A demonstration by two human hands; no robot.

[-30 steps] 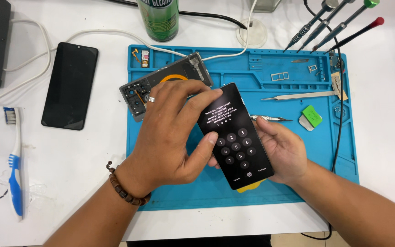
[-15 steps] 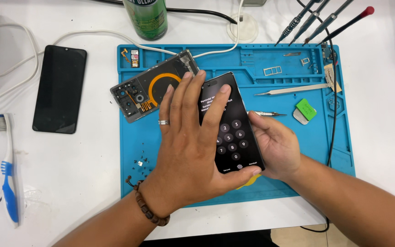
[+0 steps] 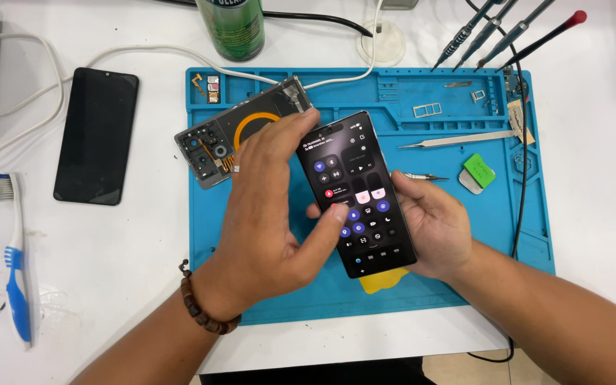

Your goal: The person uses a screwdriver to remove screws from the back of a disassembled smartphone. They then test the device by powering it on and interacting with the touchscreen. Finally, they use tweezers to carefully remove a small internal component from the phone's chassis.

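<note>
Surface: white bench (image 3: 130, 285) with a blue repair mat (image 3: 507, 235) at centre; nothing of the room beyond it shows.

I see the lit phone (image 3: 358, 192) over mid-mat, tilted, top toward 11 o'clock. The right hand (image 3: 433, 224) cradles it from 3 o'clock, fingers curled shut behind its edge. The left hand (image 3: 265, 214) wraps it from 9 o'clock, fingers together along the top edge, thumb tip pressed on the screen.

Change: half a second ago the screen showed a number keypad under a flat, spread left hand; now it shows a panel of round toggles.

Count: two phones (one dark phone (image 3: 96, 135) at 9 o'clock, off the mat), one opened back cover (image 3: 215, 146) at 11, one toothbrush (image 3: 14, 264), one green can (image 3: 231, 27), four upright drivers (image 3: 497, 32) at 1 o'clock, one pair of tweezers (image 3: 458, 140).
</note>
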